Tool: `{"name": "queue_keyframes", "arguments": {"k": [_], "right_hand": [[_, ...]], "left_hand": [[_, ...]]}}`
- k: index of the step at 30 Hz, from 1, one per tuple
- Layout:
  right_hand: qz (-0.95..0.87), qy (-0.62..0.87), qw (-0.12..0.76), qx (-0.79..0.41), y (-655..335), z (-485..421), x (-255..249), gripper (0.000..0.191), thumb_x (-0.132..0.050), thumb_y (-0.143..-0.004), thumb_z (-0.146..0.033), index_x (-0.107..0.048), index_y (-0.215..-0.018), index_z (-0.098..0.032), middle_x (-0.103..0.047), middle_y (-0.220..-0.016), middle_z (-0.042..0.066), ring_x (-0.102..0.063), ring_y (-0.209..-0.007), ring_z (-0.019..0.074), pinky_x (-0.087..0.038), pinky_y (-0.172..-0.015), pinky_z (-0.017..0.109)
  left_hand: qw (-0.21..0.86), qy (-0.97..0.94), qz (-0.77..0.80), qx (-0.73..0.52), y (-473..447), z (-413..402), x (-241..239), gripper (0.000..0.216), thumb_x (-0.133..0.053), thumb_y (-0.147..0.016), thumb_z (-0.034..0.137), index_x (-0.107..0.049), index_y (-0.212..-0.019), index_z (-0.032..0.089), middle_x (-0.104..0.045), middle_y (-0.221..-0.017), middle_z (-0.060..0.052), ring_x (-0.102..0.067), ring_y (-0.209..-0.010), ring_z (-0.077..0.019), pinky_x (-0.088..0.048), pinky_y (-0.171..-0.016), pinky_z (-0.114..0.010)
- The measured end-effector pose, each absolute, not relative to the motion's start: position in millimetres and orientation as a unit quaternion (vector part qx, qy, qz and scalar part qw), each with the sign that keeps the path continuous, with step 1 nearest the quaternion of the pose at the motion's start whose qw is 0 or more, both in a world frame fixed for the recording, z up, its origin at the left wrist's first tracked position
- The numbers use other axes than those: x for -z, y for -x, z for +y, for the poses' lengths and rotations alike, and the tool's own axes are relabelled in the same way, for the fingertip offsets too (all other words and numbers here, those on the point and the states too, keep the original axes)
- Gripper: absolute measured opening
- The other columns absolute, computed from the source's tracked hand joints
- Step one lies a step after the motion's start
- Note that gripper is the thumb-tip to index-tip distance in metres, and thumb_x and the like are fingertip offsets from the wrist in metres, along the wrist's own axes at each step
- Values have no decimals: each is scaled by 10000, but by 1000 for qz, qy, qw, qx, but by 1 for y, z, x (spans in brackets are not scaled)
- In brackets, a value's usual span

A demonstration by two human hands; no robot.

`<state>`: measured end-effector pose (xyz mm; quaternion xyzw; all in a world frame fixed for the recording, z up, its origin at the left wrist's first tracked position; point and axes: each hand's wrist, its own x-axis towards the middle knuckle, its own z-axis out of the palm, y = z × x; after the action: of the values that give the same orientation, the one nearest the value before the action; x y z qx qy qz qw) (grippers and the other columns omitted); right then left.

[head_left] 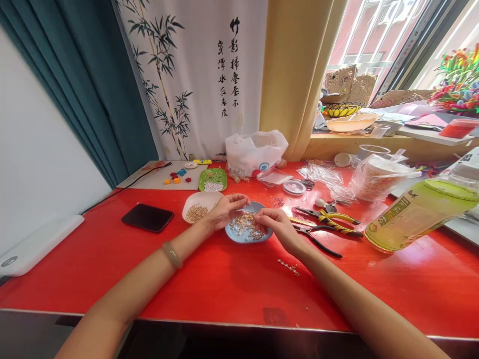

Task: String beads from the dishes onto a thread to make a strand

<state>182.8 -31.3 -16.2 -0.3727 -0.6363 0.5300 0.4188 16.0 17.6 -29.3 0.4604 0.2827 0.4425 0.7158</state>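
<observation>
Over the blue dish (249, 240) my left hand (228, 208) has its thumb and fingertips pinched together. Just to its right, my right hand (275, 222) is also closed in a pinch, its fingertips above the dish's right side. Whatever lies between the fingers is too small to make out. Gold and clear beads (245, 224) are spread in the dish. Partly behind my left hand stands a white bowl (188, 202) with small gold beads (196, 213). A short beaded piece (289, 268) lies on the red table below my right hand.
Pliers with yellow-black handles (337, 219) and black-handled pliers (318, 239) lie right of my right hand. A drink bottle (419, 214) leans farther right. A phone (147, 218) rests at left; a green tray (213, 174) and a plastic bag (254, 149) sit behind.
</observation>
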Motion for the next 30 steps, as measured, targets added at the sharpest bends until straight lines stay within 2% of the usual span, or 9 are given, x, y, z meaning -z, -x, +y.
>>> {"name": "queue_keyframes", "arguments": {"k": [5, 18, 30], "right_hand": [[-639, 380, 413, -526, -182, -33, 14, 184, -507, -699, -249, -563, -551, -155, -533, -511, -5, -424, -471, 90, -318, -470, 219], [-626, 376, 420, -539, -182, -31, 19, 159, -494, -687, -224, -560, -562, -150, -532, -506, -7, -439, -467, 84, -324, -470, 211], [-628, 383, 417, -534, -182, -29, 21, 161, -500, -690, -235, -567, -570, -152, -539, -505, -6, -446, -471, 86, -334, -477, 214]], "left_hand": [[711, -467, 285, -441, -16, 18, 30, 208, -691, -593, 257, -596, -718, 121, -541, -722, -1, -474, -638, -57, -382, -573, -178], [719, -439, 289, -455, -15, 20, 32, 199, -695, -581, 164, -600, -750, 122, -571, -733, 4, -530, -663, -65, -430, -604, -189], [724, -422, 297, -459, -16, 21, 33, 199, -698, -575, 149, -606, -747, 110, -590, -733, -9, -544, -649, -69, -447, -608, -192]]}}
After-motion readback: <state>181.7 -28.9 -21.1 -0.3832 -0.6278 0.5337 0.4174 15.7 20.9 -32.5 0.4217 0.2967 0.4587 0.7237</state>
